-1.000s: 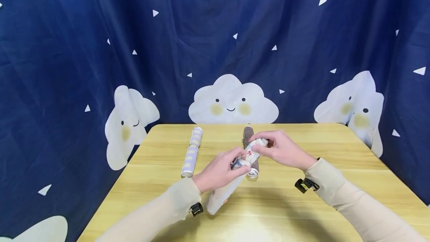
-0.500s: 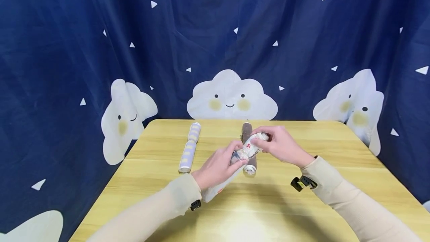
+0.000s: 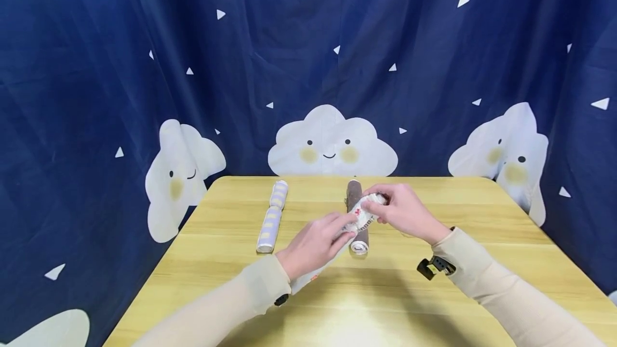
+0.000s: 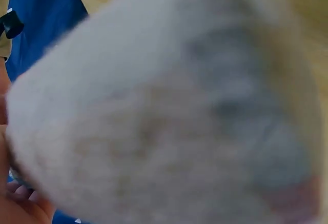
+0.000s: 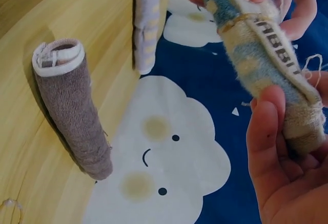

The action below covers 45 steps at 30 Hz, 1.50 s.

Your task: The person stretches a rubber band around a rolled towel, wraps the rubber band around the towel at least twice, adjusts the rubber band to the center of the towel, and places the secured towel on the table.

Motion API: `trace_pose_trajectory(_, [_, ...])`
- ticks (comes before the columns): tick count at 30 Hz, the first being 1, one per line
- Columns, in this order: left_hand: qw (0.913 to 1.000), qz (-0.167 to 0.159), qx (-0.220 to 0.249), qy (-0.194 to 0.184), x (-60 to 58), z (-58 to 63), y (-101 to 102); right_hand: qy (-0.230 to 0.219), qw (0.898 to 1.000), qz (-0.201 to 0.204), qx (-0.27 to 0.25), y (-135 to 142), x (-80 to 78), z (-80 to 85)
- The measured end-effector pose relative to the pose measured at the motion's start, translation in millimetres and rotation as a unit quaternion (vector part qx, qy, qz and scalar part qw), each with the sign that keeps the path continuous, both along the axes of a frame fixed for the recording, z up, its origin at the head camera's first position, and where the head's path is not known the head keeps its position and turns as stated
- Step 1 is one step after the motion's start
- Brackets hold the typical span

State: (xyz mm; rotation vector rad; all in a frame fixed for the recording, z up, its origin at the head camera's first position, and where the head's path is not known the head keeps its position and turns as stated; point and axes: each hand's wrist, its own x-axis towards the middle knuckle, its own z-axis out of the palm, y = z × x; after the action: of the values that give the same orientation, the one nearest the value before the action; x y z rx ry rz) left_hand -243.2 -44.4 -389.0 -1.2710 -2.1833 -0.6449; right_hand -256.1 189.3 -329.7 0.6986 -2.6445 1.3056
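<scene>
Both hands hold a rolled towel up over the table in the head view, slanting from upper right to lower left. It is white with a red mark and dark letters. My right hand pinches its upper end. My left hand grips it around the middle, and the lower part shows behind that wrist. In the right wrist view the roll has blue and cream patches, a thin band round its middle, and loose threads. Blurred pale cloth fills most of the left wrist view.
A purple rolled towel with yellow stripes lies on the wooden table, narrowed partway along. A brown rolled towel with white edging lies behind the held roll. A thin loop shows in the right wrist view. Blue cloud-printed curtains enclose the table.
My left hand has closed further over the towel's middle, covering more of it. The towel's lower end has swung up behind the left wrist. My right hand keeps its pinch.
</scene>
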Motion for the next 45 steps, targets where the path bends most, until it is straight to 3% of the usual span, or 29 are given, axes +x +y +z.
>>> trace_pose_trajectory(8, [0.9984, 0.002, -0.047, -0.032, -0.7, -1.1, 1.6, -0.019, 1.000, -0.006, 0.005, -1.4, -0.5, -4.2])
trace_pose_trajectory(18, [0.9974, 0.000, -0.053, -0.049, -4.5, -0.5, -1.5, -0.017, 1.000, 0.011, 0.016, -3.6, -6.8, 1.7])
trace_pose_trajectory(24, [0.9942, -0.005, -0.061, -0.088, -2.7, -1.3, -3.1, -0.039, 0.999, 0.017, 0.014, -4.8, -10.4, 3.0])
trace_pose_trajectory(28, [0.9919, -0.026, -0.057, -0.111, -0.3, -7.4, -4.1, -0.062, 0.998, 0.007, 0.009, -2.3, -10.8, 4.7])
trace_pose_trajectory(32, [0.9926, -0.036, -0.045, -0.106, 0.1, -11.4, -6.5, -0.089, 0.996, 0.006, -0.003, 2.0, -12.0, 4.1])
trace_pose_trajectory(37, [0.9939, -0.019, -0.036, -0.103, -1.3, -9.5, -9.4, -0.108, 0.994, -0.003, -0.022, 7.9, -14.4, 1.4])
trace_pose_trajectory(41, [0.9913, -0.008, -0.030, -0.128, -1.0, -7.6, -8.7, -0.113, 0.993, -0.017, -0.029, 9.9, -13.3, 1.1])
trace_pose_trajectory(45, [0.9832, 0.012, -0.011, -0.182, -0.5, -6.0, -6.4, -0.099, 0.995, -0.018, -0.027, 8.0, -9.5, 2.5])
